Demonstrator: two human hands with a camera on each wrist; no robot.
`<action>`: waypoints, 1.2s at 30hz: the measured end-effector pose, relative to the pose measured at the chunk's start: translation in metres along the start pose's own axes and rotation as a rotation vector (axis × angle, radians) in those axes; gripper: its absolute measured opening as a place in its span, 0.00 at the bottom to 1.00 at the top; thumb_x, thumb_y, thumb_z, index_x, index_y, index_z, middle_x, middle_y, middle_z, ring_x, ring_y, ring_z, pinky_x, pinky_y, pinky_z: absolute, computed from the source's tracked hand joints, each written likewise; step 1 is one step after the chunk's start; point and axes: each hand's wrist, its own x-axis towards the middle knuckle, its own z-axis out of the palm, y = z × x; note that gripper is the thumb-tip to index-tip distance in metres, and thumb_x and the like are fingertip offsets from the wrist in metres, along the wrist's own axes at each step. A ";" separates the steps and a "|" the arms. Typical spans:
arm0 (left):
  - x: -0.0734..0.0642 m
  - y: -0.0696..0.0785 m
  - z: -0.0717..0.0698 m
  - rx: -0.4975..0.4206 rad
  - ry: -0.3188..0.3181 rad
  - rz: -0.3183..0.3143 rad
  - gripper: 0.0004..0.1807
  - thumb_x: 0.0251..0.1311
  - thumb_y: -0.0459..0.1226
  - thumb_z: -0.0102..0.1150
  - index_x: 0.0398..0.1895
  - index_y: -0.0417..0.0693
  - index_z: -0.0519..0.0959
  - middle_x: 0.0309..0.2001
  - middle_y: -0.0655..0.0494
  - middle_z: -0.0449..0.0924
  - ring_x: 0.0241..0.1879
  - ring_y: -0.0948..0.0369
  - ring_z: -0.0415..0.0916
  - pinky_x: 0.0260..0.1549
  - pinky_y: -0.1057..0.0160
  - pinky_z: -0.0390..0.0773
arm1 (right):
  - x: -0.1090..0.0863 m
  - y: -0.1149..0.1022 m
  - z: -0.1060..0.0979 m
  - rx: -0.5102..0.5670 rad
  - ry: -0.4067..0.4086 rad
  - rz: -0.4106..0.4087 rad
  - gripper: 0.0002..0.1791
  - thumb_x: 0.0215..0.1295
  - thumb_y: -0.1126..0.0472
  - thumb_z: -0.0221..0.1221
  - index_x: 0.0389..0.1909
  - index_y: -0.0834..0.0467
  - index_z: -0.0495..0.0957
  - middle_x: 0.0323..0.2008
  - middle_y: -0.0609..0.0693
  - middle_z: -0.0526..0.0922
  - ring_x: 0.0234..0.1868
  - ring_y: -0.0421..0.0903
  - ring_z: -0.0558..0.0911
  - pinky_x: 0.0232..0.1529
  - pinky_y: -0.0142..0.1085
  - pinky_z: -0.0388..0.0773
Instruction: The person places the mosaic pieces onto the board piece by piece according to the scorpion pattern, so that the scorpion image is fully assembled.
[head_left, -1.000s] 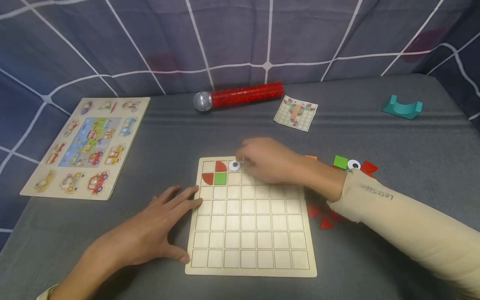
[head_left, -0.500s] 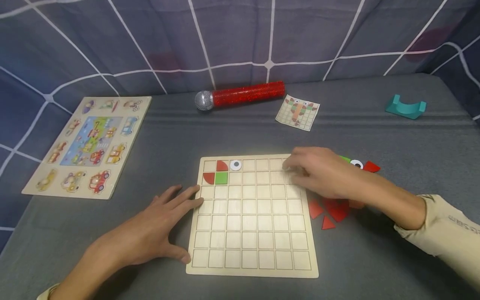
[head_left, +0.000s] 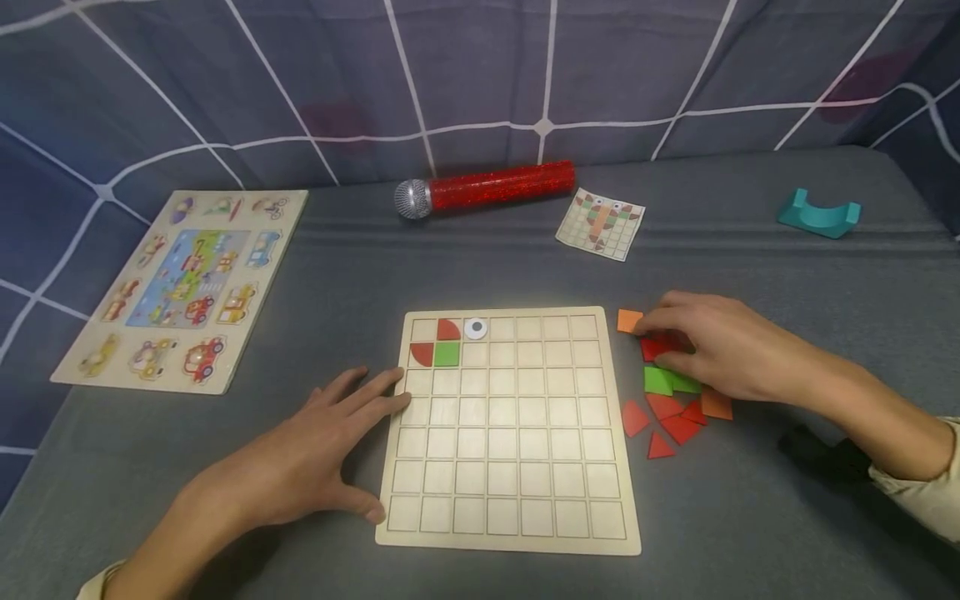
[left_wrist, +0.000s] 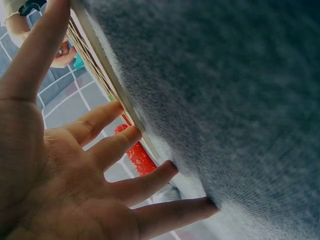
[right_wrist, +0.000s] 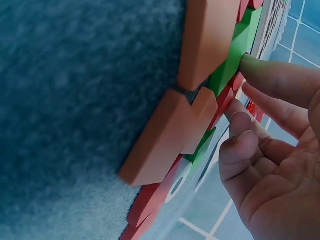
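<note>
A square wooden grid board (head_left: 506,417) lies on the grey table. In its top left corner sit two red quarter-circle pieces (head_left: 422,354), a green square (head_left: 447,354) and a round eye piece (head_left: 476,328). My left hand (head_left: 300,454) is spread along the board's left edge, fingertips and thumb at the rim. At the right of the board my right hand (head_left: 712,346) reaches into a heap of loose pieces. Its thumb and index finger stand apart over a red piece (head_left: 654,348), close by an orange square (head_left: 629,321) and green squares (head_left: 658,381). The palm hides part of the heap.
Behind the board lie a red glittery microphone (head_left: 487,187) and a small pattern card (head_left: 600,225). A wooden vehicle puzzle (head_left: 187,292) is at the left. A teal curved stand (head_left: 819,215) sits at the back right, before a checked cloth (head_left: 480,75).
My right hand has moved right, off the board, to the loose pieces, leaving the eye piece in the top row. The left hand stays at the board's edge.
</note>
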 end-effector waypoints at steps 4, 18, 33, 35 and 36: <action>0.001 0.001 -0.001 -0.007 -0.012 -0.019 0.62 0.29 0.68 0.72 0.74 0.58 0.63 0.78 0.58 0.46 0.74 0.38 0.41 0.60 0.24 0.49 | 0.000 0.001 0.000 -0.002 -0.005 0.000 0.18 0.55 0.66 0.70 0.47 0.52 0.84 0.38 0.41 0.78 0.35 0.39 0.74 0.38 0.42 0.74; 0.001 0.001 0.000 -0.015 -0.018 -0.037 0.62 0.28 0.68 0.72 0.74 0.59 0.63 0.78 0.59 0.46 0.74 0.38 0.40 0.60 0.24 0.48 | 0.000 -0.012 0.005 -0.044 -0.041 0.021 0.20 0.54 0.65 0.72 0.49 0.57 0.83 0.37 0.44 0.77 0.32 0.41 0.74 0.34 0.40 0.76; 0.002 0.002 0.000 -0.011 -0.023 -0.051 0.63 0.27 0.67 0.73 0.74 0.60 0.63 0.78 0.58 0.47 0.74 0.38 0.40 0.61 0.25 0.48 | 0.003 -0.020 0.009 0.005 0.071 -0.058 0.19 0.56 0.68 0.69 0.50 0.57 0.84 0.37 0.44 0.76 0.33 0.40 0.72 0.32 0.38 0.71; 0.002 0.002 0.000 -0.008 -0.022 -0.051 0.63 0.27 0.67 0.74 0.74 0.60 0.63 0.78 0.58 0.47 0.74 0.39 0.40 0.61 0.25 0.48 | 0.005 -0.023 0.010 0.018 0.093 -0.077 0.17 0.56 0.68 0.69 0.48 0.56 0.84 0.37 0.43 0.76 0.34 0.40 0.72 0.33 0.38 0.72; 0.002 0.002 0.000 -0.008 -0.022 -0.051 0.63 0.27 0.67 0.74 0.74 0.60 0.62 0.78 0.58 0.47 0.74 0.39 0.40 0.61 0.25 0.48 | 0.006 -0.025 0.010 0.027 0.100 -0.088 0.16 0.56 0.68 0.70 0.47 0.56 0.85 0.37 0.43 0.76 0.35 0.39 0.73 0.34 0.38 0.73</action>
